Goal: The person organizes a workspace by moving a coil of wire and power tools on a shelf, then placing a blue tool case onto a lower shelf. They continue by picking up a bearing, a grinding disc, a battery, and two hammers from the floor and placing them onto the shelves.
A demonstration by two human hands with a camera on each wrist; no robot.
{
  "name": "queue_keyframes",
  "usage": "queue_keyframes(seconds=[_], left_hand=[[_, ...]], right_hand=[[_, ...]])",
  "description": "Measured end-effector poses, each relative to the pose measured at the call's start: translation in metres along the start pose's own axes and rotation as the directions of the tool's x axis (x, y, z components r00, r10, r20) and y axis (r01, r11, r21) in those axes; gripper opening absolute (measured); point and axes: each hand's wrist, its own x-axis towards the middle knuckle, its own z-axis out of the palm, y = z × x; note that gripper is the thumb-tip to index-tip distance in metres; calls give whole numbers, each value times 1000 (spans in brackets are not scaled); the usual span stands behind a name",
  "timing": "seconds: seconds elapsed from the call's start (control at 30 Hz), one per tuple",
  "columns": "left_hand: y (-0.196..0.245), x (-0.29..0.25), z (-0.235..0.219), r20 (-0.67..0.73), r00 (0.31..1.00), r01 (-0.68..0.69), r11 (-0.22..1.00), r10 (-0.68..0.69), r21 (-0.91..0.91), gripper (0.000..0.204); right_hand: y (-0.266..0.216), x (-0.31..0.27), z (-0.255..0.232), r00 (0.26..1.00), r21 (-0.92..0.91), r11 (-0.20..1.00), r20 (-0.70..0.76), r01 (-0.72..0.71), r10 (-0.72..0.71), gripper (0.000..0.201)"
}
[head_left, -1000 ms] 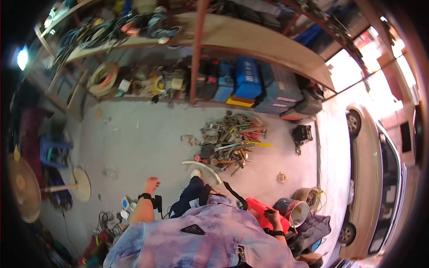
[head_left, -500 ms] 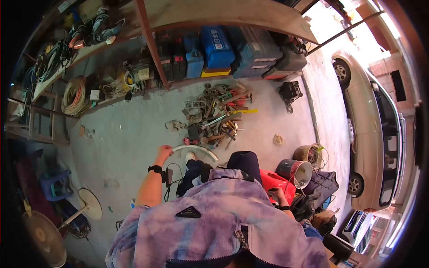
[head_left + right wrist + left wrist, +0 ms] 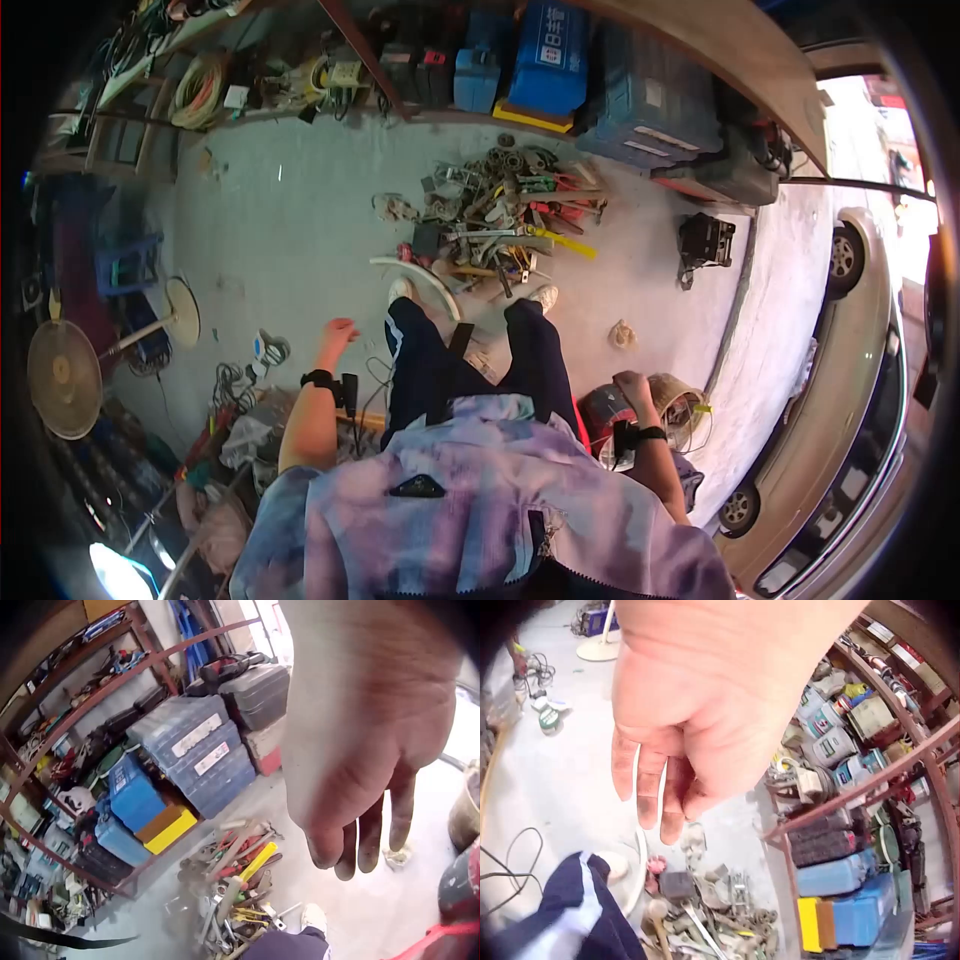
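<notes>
Both hands hang in the air with nothing in them. The left hand (image 3: 336, 340), a dark band at its wrist, is left of the legs; in the left wrist view its fingers (image 3: 649, 776) point down, relaxed and slightly apart. On the right, the other hand (image 3: 634, 388) is above the buckets (image 3: 607, 408); the right wrist view shows its fingers (image 3: 367, 836) loosely hanging. In front of the shoes lies a pile of hand tools (image 3: 500, 215) on the floor, with a yellow-handled tool (image 3: 566, 242) at its right side. A curved pale pipe (image 3: 425, 278) lies by the left shoe.
Shelves (image 3: 790, 85) run along the far side with blue cases (image 3: 548, 60) below. A black object (image 3: 706, 240) stands right of the tools. A fan (image 3: 64, 368) is at the left, a car (image 3: 850, 400) at the right. Cables (image 3: 232, 385) lie near the left arm.
The right hand has risen from beside the red object to above the buckets. The left hand stays raised and empty. Both legs now stand apart, and the head view has shifted.
</notes>
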Motion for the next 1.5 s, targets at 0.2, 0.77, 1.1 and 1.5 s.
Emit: queue_keyframes(seconds=[0.2, 0.77, 1.1, 1.5], left_hand=[[75, -45, 134, 362, 907, -116, 954, 215, -275, 18], [86, 124, 323, 454, 891, 409, 421, 8, -810, 28], [95, 292, 388, 417, 907, 406, 143, 54, -902, 35], [109, 358, 372, 379, 900, 269, 411, 216, -871, 30]], right_hand=[[-24, 84, -60, 969, -47, 997, 237, -61, 70, 20], [-132, 375, 51, 766, -491, 631, 580, 601, -278, 13], [-193, 599, 118, 735, -662, 346, 495, 665, -464, 33], [-194, 651, 155, 784, -739, 348, 382, 577, -489, 48]])
